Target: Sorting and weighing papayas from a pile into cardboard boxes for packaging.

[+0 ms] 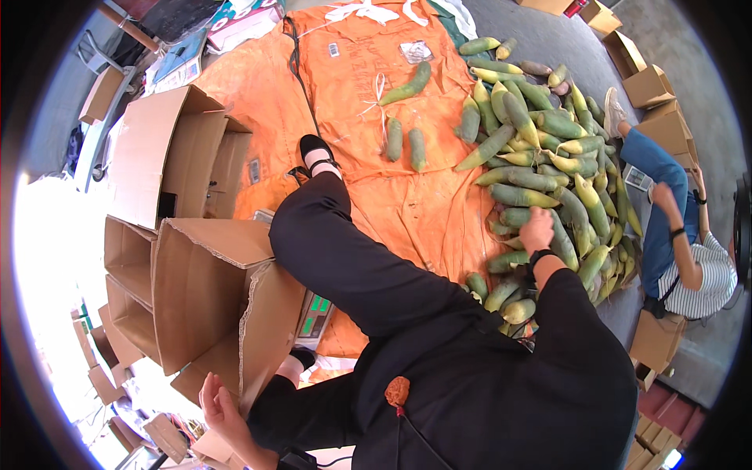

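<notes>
A heap of long green radishes [525, 180] with pale tips lies to my right on an orange tarp [345, 86]. My right hand [536, 229] is down among them, its fingers curled round one green radish [514, 218]; part of the grip is hidden. On my left stands an open cardboard box [196, 298] with its flaps up, on a scale [313, 317] with a lit green display. My left hand [223, 411] is beside the near edge of this box, fingers apart and holding nothing.
Another open carton [172, 153] stands beyond the box, with empty cartons [129, 258] to its left. A few loose radishes [405, 84] lie on the tarp ahead. At the far right sits another person [681, 235] holding a device, near several cardboard boxes [650, 86].
</notes>
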Motion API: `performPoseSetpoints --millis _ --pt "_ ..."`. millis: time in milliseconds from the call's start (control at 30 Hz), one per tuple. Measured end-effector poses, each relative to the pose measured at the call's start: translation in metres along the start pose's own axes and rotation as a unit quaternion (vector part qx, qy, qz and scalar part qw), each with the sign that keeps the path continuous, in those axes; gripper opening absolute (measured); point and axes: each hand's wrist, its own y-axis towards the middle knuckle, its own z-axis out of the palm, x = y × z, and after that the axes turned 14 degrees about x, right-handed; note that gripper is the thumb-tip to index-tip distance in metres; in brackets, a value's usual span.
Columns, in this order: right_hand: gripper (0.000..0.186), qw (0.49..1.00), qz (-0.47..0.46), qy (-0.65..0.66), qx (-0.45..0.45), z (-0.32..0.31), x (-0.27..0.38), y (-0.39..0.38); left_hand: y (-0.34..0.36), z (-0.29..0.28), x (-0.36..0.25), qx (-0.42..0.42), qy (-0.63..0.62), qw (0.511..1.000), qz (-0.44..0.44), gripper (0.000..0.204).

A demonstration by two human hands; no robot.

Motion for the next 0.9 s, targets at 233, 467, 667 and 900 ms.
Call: performPoseSetpoints --millis 233,467,667,900 --pt "0.058 0.981 0.148 0.041 0.120 -0.018 -0.071 0.036 -0.007 0.013 -0.019 -0.057 -0.008 0.998 0.000 0.028" --pt "0.039 0.984 0.085 -0.131 0.089 0.000 -0.065 0.012 -0.005 0.019 -0.020 -0.046 0.011 0.999 0.007 0.026" --pt "0.045 0.973 0.064 -0.108 0.194 0.005 -0.047 0.012 -0.002 0.023 -0.031 -0.056 0.018 0.998 0.008 0.026" --pt "0.062 0.975 -0.077 -0.082 0.193 -0.006 0.008 0.000 -0.010 0.023 -0.033 -0.074 -0.006 0.997 0.011 0.025"
